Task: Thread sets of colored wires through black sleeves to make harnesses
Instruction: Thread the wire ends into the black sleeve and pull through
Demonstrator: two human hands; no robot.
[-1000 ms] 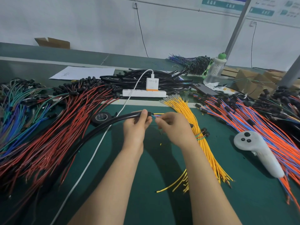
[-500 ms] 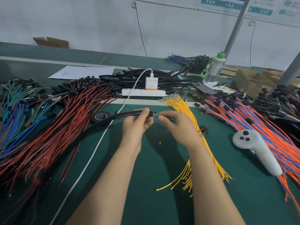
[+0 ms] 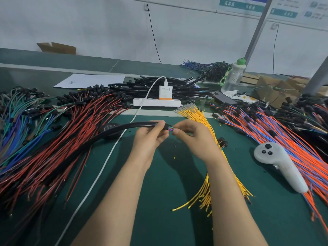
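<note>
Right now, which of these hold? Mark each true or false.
1. The left hand grips the sleeve near its end. True.
2. The right hand holds the controller. False: it pinches the coloured wires at the sleeve's mouth; the controller lies on the mat untouched.
3. The yellow wires run under the right forearm. True.
4. The red wires are piled on the right. False: they lie on the left.
5. A charger sits in the power strip. True.
</note>
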